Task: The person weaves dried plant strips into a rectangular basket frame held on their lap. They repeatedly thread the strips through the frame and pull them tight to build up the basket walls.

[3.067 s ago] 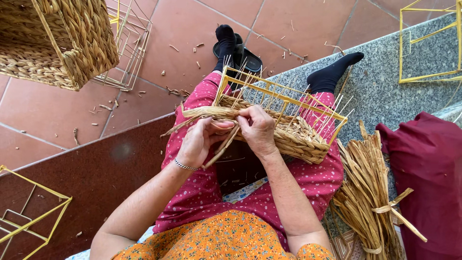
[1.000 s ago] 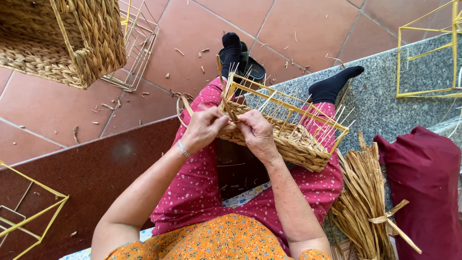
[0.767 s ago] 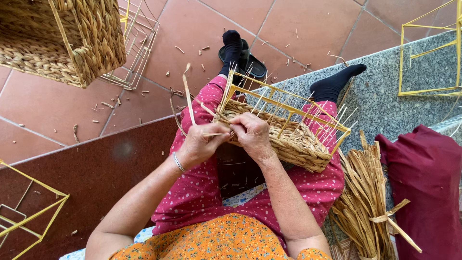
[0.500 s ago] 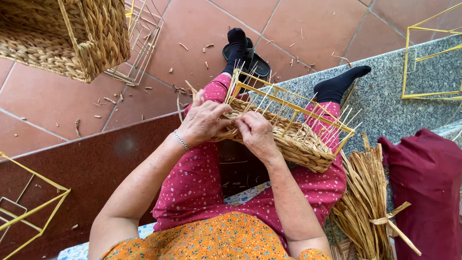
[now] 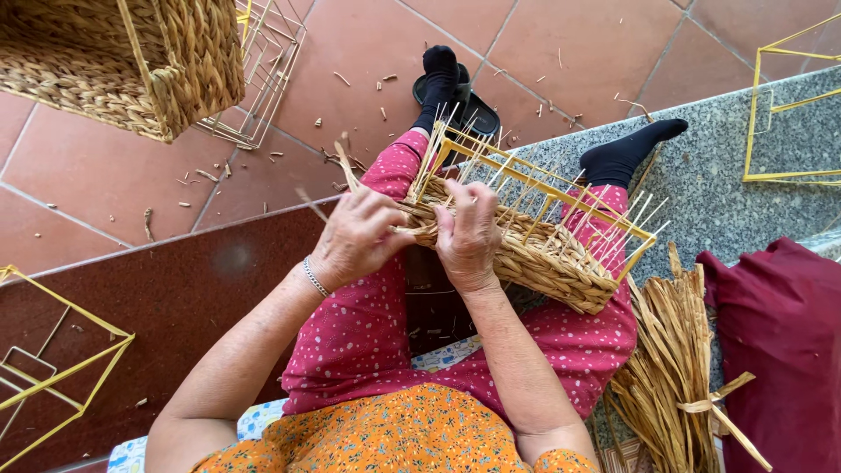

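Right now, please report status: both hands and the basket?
Left hand pinching straw strand. Right hand gripping half-woven basket on lap. Nothing in the way.

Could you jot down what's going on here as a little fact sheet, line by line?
Setting: tiled floor and stone ledge
Left hand: grips straw strand at the basket's near corner
Right hand: presses on the half-woven basket
Basket: yellow wire frame, woven low, resting on the lap
Nearby: straw bundle, finished basket, empty wire frames, dark red cloth
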